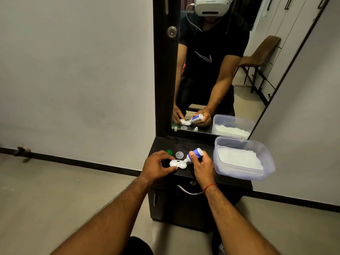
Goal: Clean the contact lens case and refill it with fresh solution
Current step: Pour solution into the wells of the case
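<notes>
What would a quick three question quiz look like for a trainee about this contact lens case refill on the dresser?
1. Which hand holds the solution bottle?
2. True or false: the green cap is screwed onto the lens case.
3. Where does the plastic container sit relative to the lens case?

Key
1. The right hand, tipping the nozzle toward the case's right well, while the left hand steadies the case.
2. False; it lies loose behind the case beside the clear cap.
3. To the person's right, on the dresser top.

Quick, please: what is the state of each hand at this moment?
Left hand: fingers closed on the contact lens case, steadying it on the cabinet top.
Right hand: closed grip on the solution bottle, nozzle tilted toward the case.
</notes>
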